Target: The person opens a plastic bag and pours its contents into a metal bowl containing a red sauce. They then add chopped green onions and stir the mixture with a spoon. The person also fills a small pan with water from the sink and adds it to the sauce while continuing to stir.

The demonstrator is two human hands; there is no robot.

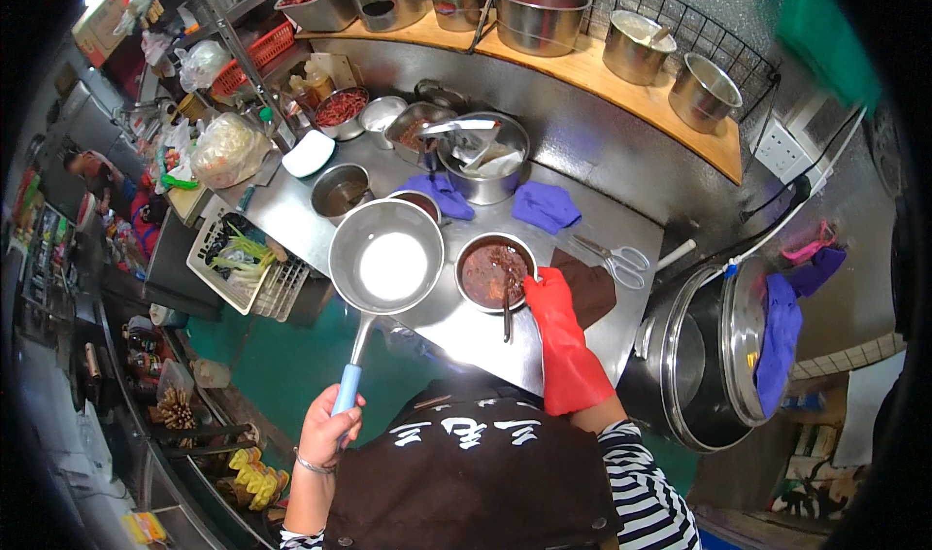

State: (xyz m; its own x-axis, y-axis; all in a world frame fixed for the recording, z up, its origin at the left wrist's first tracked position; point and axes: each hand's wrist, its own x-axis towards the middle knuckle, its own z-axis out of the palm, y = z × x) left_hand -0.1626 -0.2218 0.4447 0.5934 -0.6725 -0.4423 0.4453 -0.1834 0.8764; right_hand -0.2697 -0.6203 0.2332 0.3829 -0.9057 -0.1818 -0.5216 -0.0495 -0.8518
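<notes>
My left hand grips the light-blue handle of a long-handled metal ladle-like pan, which looks empty and hangs over the steel table's edge. A red rubber glove covers my right hand; its fingers hold the rim of a round metal pot of dark red sauce, with a spoon standing in it. Beside the glove lie a dark brown cloth and kitchen scissors. Two purple cloths lie behind the pot. Another pot with dark liquid stands behind the pan.
A large steel stockpot stands right of the table. Metal pots line the wooden shelf at the back. To the left are a white basket of green vegetables and bagged goods. A person is at far left.
</notes>
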